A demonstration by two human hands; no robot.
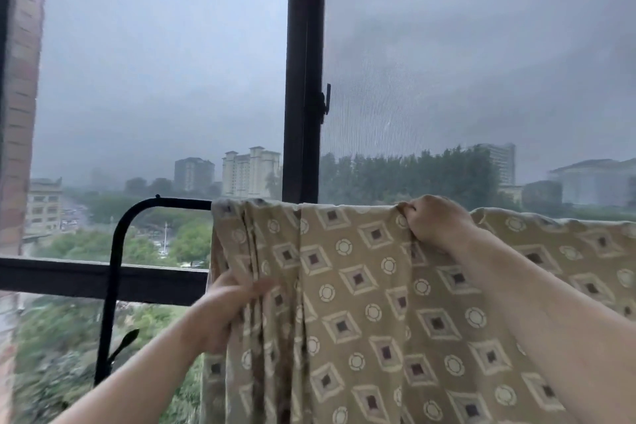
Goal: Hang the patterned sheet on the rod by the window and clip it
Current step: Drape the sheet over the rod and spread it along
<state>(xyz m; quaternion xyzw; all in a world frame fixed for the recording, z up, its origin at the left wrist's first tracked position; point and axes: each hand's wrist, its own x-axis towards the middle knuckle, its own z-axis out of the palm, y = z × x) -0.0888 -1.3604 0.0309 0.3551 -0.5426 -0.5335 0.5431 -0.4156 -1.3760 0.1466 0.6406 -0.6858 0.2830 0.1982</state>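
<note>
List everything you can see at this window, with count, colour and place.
window frame: one, black, across the view
latch: one, black, on the centre post
rod: one, black, bent downward at its left end, lower left
patterned sheet: one, tan with diamonds and circles, draped over the rod
brick wall: one, reddish, far left
left hand: one, grips the sheet's bunched left side
right hand: one, pinches the sheet's top edge

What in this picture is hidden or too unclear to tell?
Head view only.
Rod: the patterned sheet covers it rightward; its far end is unseen.
Left hand: motion-blurred, fingers lost in the folds.
Sheet's lower and right edges: cut by the frame.
Clips: none visible.
</note>
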